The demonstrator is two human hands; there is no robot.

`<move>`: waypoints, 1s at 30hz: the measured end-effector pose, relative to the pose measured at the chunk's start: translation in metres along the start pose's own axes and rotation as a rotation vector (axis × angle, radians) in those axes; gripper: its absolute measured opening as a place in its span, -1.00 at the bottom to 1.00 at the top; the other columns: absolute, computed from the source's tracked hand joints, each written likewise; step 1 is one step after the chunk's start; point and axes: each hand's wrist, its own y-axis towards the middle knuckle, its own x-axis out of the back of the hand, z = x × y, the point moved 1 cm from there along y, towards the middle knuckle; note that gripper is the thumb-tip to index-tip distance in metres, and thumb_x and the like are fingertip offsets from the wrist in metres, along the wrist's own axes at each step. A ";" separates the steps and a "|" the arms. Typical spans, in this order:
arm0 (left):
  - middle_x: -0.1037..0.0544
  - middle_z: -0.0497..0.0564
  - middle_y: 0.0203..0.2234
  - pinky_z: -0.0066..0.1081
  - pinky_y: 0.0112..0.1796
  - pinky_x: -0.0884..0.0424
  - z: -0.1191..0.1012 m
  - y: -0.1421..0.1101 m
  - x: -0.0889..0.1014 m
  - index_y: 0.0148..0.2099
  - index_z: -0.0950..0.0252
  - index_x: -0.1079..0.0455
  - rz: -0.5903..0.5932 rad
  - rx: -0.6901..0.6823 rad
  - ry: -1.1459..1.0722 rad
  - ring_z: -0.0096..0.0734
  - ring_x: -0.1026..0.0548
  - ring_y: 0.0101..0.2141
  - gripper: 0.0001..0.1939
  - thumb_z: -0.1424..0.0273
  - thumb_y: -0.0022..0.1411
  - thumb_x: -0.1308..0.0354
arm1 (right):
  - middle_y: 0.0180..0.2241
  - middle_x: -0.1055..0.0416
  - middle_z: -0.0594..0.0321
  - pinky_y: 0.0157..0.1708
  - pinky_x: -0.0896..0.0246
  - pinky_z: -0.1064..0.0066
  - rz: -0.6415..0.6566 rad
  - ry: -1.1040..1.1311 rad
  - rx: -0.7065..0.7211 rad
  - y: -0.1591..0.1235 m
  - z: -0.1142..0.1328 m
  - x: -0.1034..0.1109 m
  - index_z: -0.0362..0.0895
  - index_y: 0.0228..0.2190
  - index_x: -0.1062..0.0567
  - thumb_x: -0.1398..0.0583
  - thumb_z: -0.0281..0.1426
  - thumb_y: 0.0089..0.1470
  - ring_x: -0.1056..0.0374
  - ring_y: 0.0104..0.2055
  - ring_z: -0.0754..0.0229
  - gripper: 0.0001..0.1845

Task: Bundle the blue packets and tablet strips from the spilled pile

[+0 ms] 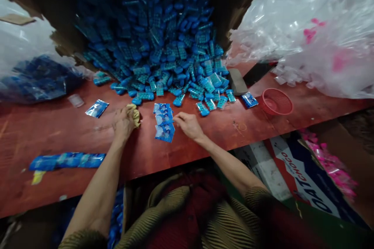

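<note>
My left hand (pixel 123 123) is closed around a crumpled yellow cloth (pixel 134 115) on the red table. To its right lies an overlapping row of blue printed cards (pixel 164 122). My right hand (pixel 188 125) reaches in from the right, thumb and forefinger pinched together at the edge of one of these cards. Just beyond both hands spreads a large heap of small clear packets with blue tops and turquoise beads (pixel 172 62). A single blue sachet (pixel 97 108) rests left of my left hand.
A torn cardboard box (pixel 242 4) surrounds the heap. On the right stand a red plastic basket (pixel 276 101), a blue packet (pixel 249 100) and clear bags (pixel 292 27). A strip of blue packets (pixel 68 161) lies near the front-left edge. Bagged blue pieces (pixel 41 78) sit at left.
</note>
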 end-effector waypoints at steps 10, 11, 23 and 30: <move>-0.21 0.23 0.20 0.02 0.13 0.02 -0.048 -0.079 -0.013 0.13 0.31 -0.30 0.088 -0.247 0.057 0.06 0.01 0.24 -0.53 0.26 0.22 0.04 | 0.10 -0.27 0.03 0.03 -0.04 -0.08 0.244 -0.623 0.286 -0.050 -0.006 -0.040 -0.08 -0.02 -0.41 -0.13 -0.26 0.13 -0.09 0.15 -0.15 -0.62; -0.22 0.21 0.19 0.05 0.13 0.02 -0.053 -0.091 -0.017 0.12 0.27 -0.31 0.136 -0.267 0.077 0.07 0.01 0.24 -0.55 0.27 0.23 0.05 | 0.14 -0.22 0.05 0.05 0.02 -0.16 0.274 -0.653 0.301 -0.050 -0.010 -0.043 -0.05 0.01 -0.39 -0.11 -0.30 0.15 -0.01 0.20 -0.17 -0.63; -0.23 0.31 0.18 0.18 0.08 -0.02 -0.068 -0.127 -0.022 0.15 0.34 -0.28 0.146 -0.062 0.082 0.18 -0.09 0.20 -0.53 0.34 0.22 0.05 | -0.03 -0.36 0.01 -0.07 -0.05 0.15 0.179 -0.623 0.267 -0.046 -0.013 -0.043 -0.08 -0.09 -0.48 -0.09 -0.30 0.17 -0.19 -0.04 0.00 -0.69; -0.33 0.33 0.09 -0.05 0.05 -0.19 -0.076 -0.140 -0.004 0.15 0.41 -0.22 -0.022 0.149 -0.463 -0.01 -0.31 0.07 -0.41 0.29 0.08 -0.16 | -0.19 -0.44 0.12 -0.13 -0.05 0.26 0.035 -0.542 0.232 -0.045 -0.016 -0.040 -0.04 -0.23 -0.56 -0.06 -0.32 0.20 -0.22 -0.12 0.09 -0.73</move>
